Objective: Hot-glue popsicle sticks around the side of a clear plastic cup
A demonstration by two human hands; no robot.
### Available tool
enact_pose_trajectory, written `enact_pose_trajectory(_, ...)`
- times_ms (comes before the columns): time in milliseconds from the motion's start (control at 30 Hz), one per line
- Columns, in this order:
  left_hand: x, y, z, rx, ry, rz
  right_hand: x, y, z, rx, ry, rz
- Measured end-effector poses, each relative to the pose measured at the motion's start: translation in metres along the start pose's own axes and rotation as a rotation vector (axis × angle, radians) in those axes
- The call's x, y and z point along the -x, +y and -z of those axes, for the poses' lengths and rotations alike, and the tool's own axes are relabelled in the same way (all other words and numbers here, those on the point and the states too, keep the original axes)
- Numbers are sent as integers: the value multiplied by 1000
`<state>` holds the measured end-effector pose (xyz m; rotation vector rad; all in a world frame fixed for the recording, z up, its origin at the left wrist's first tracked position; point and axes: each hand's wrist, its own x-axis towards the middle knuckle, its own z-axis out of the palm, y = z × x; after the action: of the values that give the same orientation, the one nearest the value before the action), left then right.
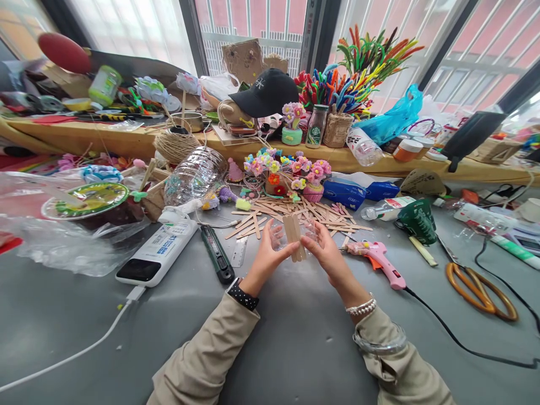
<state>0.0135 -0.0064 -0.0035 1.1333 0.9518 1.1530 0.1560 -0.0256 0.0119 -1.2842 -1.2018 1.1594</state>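
Note:
Both my hands are held up over the middle of the table, gripping a few flat wooden craft sticks standing side by side. My left hand has its thumb on their left side. My right hand presses its thumb against their right edge. Something clear and shiny, perhaps plastic, shows between the fingers behind the sticks; its shape is hard to make out. Just beyond the hands lies a loose pile of craft sticks. A pink glue gun rests right of my right hand, and a clear ruler lies left of my left hand.
A dark green utility knife and a white power bank with a cable lie left. Scissors with orange-brown handles lie right, near the glue gun's black cord. Pipe-cleaner flowers stand behind the pile, below a cluttered ledge.

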Motion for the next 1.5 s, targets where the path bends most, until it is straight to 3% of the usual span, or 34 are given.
enact_pose_trajectory(267,2,3,-3,-53,19,6,0,0,-2,39,1,31)
enact_pose_trajectory(533,4,8,-2,-6,54,-8,1,-3,8,176,-184,91)
enact_pose_trajectory(967,2,5,-2,-7,84,-7,0,1,5,255,-170,116)
enact_pose_trajectory(1233,1,7,-4,109,202,-62,5,9,-9,421,-54,376)
enact_pose_trajectory(1500,1,6,-4,201,138,-93,2,12,-11,95,-70,115)
